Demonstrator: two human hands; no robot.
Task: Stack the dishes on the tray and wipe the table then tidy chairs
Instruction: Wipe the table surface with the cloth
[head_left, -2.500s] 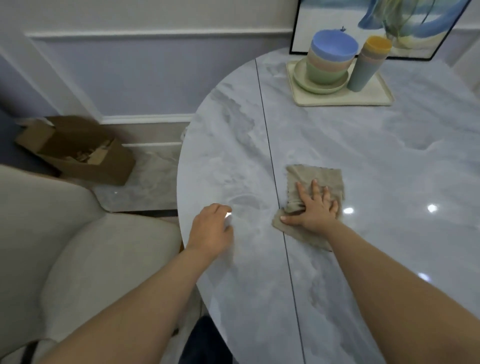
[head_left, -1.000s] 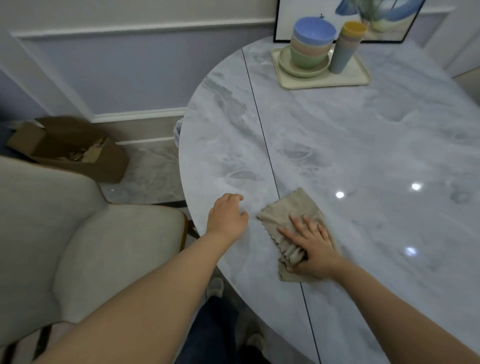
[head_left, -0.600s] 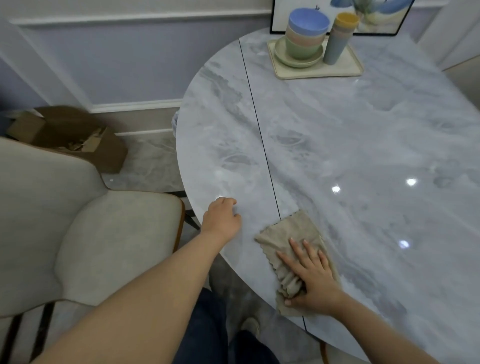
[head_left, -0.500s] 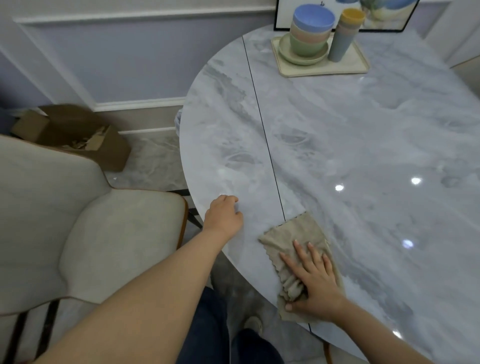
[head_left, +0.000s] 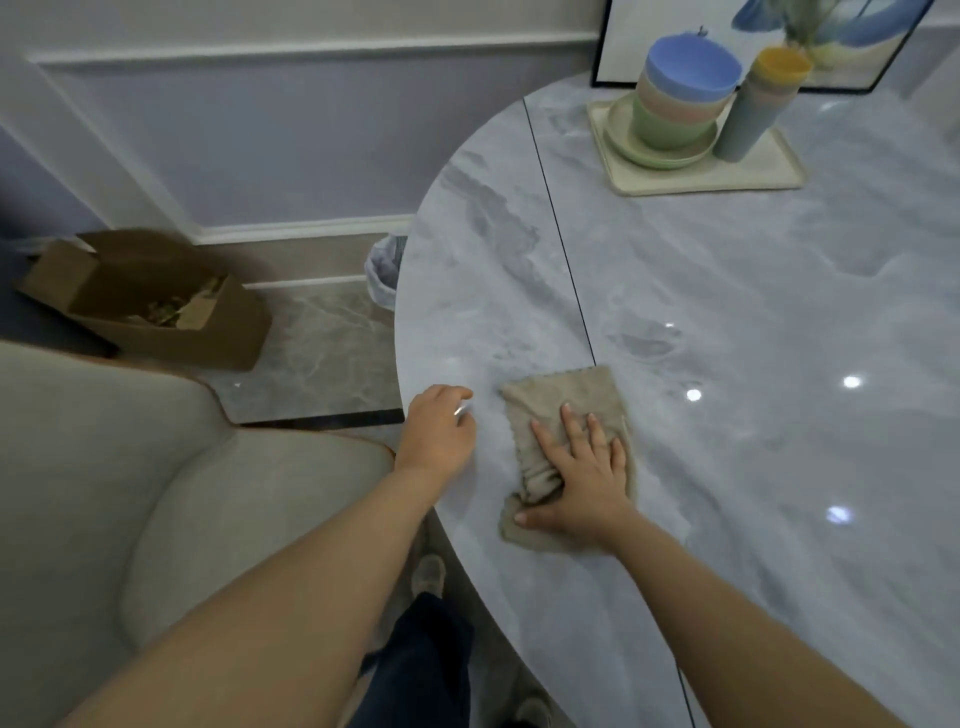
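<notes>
Glossy grey marble-look table (head_left: 779, 312), smooth, with bright light spots mirrored in it. Soft beige cloth (head_left: 566, 410), matt and rumpled, near the table's left edge; matt plastic bowls (head_left: 680, 98) and tray (head_left: 727, 179) toward its far edge. Matt fabric on the chair (head_left: 156, 493), plain brown cardboard for the box (head_left: 150, 312).

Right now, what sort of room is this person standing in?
Most likely a home dining area. A round marble-look table carries a tray of stacked bowls and cups, an upholstered chair stands beside it, and a framed picture leans against the wall.
</notes>
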